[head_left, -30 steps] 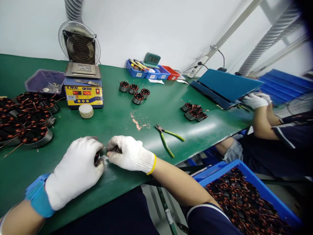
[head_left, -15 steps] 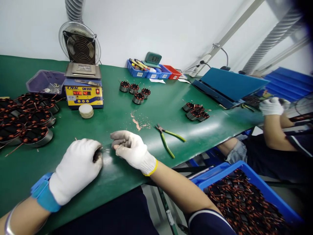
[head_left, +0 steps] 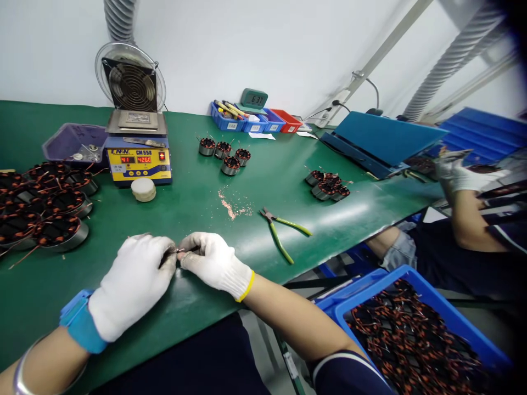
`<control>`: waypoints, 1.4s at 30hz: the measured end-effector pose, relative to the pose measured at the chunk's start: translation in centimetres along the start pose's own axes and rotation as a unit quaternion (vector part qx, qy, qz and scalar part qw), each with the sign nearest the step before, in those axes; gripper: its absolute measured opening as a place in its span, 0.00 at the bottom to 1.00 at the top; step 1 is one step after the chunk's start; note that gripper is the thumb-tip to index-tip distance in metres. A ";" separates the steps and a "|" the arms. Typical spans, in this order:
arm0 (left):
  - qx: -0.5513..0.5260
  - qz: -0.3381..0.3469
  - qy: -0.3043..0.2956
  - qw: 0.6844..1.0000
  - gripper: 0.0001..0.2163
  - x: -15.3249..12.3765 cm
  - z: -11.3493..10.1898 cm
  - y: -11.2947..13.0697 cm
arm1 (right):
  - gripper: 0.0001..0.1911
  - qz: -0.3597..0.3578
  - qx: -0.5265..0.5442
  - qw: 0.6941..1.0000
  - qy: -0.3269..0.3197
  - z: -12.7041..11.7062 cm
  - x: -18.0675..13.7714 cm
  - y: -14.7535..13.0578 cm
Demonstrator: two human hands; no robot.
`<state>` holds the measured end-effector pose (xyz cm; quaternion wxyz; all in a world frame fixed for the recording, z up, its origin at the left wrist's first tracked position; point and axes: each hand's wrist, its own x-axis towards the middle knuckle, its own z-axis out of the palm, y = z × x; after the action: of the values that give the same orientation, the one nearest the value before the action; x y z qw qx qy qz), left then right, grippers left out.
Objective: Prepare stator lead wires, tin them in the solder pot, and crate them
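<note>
My left hand (head_left: 134, 282), in a white knit glove, is closed around a motor stator that its fingers mostly hide. A thin wire lead (head_left: 180, 250) comes out between the two hands. At its other end my right hand (head_left: 212, 260), also gloved, is closed with thumb and fingers pinching the lead. Both hands are just above the green tabletop, their fingertips almost touching. Right of them lie green-handled cutting pliers (head_left: 284, 230) with jaws apart. Copper-coloured clippings (head_left: 230, 206) are scattered just beyond my hands.
Several wound stators (head_left: 61, 230) are piled at left, near a yellow-fronted solder pot unit (head_left: 140, 162) and a round white pad (head_left: 144, 190). Smaller stator groups (head_left: 230, 164) stand farther back. A blue crate (head_left: 341, 312) of stators is at lower right. A co-worker's gloved hands (head_left: 465, 170) work at far right.
My right hand has moved left to my left hand and closed its fingers on the wire lead. The co-worker's hands have shifted. The solder pot's display reads differently.
</note>
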<state>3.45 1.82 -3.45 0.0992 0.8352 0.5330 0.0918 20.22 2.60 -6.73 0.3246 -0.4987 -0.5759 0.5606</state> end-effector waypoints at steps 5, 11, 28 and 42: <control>-0.033 0.014 0.015 0.999 0.15 0.0 0.3 -0.2 | 0.02 -0.016 0.062 0.998 0.019 0.3 0.2 0.6; -0.038 0.013 0.028 0.999 0.15 -0.1 0.6 -0.3 | 0.07 -0.049 0.048 0.996 0.063 0.2 -0.5 0.6; -0.037 0.035 0.072 0.996 0.13 -0.1 1.1 -0.5 | 0.08 -0.077 -0.086 0.990 0.076 -0.2 -2.3 0.4; -0.046 0.063 0.047 0.996 0.12 -0.1 0.4 -0.2 | 0.08 -0.372 -0.674 0.636 -0.044 -4.8 -0.5 -4.3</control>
<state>3.31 1.83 -3.90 0.1066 0.8565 0.4787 0.1612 23.94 4.26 -1.66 0.0538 -0.2971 -0.9443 -0.1307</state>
